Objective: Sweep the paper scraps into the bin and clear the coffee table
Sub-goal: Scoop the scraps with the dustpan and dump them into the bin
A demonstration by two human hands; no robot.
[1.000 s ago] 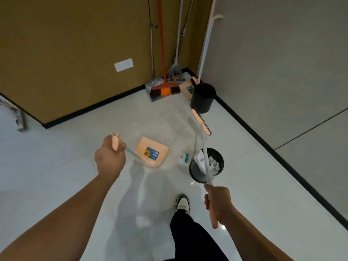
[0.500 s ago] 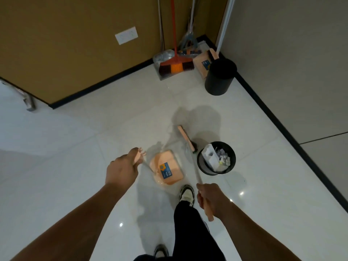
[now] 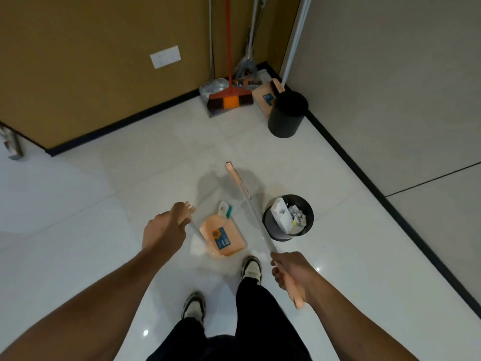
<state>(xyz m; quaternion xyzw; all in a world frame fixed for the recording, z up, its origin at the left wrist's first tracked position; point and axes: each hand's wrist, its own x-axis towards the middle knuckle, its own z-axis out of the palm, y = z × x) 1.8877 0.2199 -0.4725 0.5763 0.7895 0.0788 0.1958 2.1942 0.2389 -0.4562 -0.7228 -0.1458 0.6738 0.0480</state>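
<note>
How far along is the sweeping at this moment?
Done: crumpled scraps already sit in the near black bin. In hand: the left hand holds the dustpan handle, the right hand the broom. Left: a white-and-teal scrap lies by the pan. No coffee table is in view.

No text can be read anywhere; the peach dustpan (image 3: 223, 237) near the middle of the floor bears a blue sticker with a yellow-orange round emblem and pale lines of print (too small to make out); a second peach dustpan (image 3: 265, 97) in the far corner, leaning just left of the tall black bin (image 3: 287, 114), carries a like blue sticker, equally illegible; the white plate (image 3: 165, 56) on the far brown wall shows no lettering.
</note>
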